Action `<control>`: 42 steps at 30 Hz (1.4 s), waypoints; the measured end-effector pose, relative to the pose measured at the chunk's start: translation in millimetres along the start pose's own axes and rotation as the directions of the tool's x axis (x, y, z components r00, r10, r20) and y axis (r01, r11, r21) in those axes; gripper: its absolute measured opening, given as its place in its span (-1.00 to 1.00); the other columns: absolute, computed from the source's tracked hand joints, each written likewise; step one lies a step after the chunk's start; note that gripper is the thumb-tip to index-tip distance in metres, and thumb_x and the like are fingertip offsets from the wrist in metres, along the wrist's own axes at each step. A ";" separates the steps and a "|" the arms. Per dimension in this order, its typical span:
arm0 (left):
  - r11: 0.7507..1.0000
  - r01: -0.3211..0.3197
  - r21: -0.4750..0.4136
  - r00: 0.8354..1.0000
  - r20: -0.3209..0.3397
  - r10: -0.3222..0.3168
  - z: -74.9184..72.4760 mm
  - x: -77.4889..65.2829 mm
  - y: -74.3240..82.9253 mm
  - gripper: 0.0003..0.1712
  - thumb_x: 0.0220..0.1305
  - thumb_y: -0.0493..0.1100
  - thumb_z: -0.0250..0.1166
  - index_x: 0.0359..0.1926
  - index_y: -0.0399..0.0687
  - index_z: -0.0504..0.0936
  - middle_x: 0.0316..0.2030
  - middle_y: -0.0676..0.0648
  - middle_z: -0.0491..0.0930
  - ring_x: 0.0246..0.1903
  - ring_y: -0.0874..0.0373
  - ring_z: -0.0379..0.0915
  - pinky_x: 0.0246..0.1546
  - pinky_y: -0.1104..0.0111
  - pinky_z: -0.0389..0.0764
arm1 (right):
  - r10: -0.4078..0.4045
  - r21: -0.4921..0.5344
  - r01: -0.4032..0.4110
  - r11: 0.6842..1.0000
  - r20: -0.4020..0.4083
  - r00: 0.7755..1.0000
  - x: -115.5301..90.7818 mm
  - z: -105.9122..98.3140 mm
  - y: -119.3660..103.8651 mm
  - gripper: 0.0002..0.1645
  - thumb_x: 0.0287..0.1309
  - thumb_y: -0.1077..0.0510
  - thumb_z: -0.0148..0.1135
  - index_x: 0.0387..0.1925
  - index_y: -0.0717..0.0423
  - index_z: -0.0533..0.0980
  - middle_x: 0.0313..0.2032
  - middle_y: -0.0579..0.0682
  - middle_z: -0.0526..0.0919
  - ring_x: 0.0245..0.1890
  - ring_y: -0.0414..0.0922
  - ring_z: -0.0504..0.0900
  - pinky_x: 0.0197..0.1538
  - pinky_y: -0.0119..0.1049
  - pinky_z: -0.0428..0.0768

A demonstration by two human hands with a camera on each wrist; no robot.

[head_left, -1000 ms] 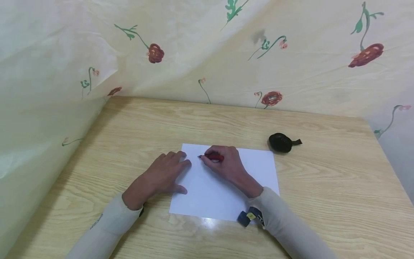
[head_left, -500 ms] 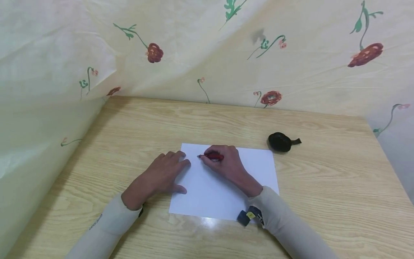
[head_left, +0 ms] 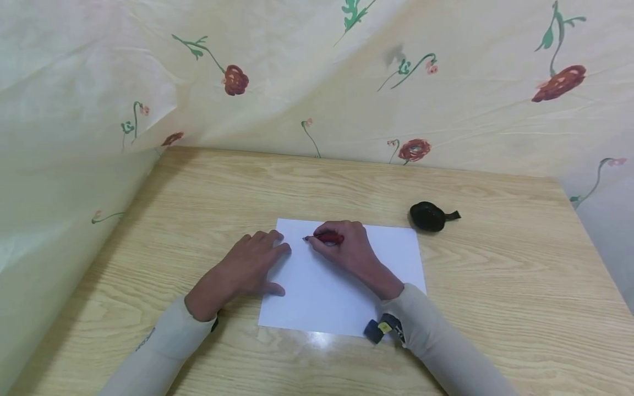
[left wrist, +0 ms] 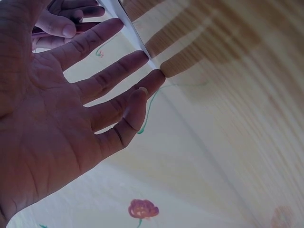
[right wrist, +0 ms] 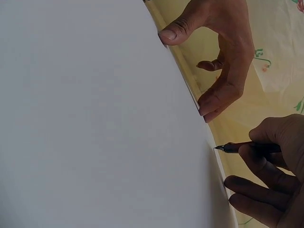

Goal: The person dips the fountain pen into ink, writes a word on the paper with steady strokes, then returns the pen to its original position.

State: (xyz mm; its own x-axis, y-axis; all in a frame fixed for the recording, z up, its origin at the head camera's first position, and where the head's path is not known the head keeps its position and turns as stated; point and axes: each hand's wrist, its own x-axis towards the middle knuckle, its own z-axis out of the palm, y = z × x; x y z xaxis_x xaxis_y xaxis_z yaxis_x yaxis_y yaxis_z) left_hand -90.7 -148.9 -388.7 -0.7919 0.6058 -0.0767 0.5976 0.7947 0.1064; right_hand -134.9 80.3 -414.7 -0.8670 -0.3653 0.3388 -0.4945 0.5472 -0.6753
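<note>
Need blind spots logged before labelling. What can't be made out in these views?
- Rear end of the pen, right wrist view: hidden by the right hand, itself cut off by the right edge.
- Part of the left edge of the paper, head view: covered by the left hand.
- Lettering on the left sleeve, head view: too small.
</note>
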 end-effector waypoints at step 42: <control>1.000 -0.006 -0.015 1.000 0.001 0.006 -2.7 0.2 0.6 -0.15 -0.19 0.33 0.43 0.08 0.03 0.42 0.14 -0.14 0.33 0.09 -0.13 0.29 -0.06 0.03 0.39 | 0.043 0.018 -0.044 0.999 0.032 0.999 -5.4 -15.4 5.3 -0.86 -0.03 0.09 0.42 -0.37 0.01 0.68 -0.42 -0.20 0.69 -0.38 -0.30 0.61 -0.23 -0.29 0.57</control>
State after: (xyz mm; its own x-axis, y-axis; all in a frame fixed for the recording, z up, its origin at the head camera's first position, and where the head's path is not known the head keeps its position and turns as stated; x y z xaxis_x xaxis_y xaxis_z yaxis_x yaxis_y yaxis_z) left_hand -90.9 -148.4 -386.0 -0.7880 0.6109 -0.0772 0.6007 0.7902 0.1214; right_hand -133.8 96.7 -410.0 -0.8853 -0.3654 0.2878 -0.4546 0.5493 -0.7012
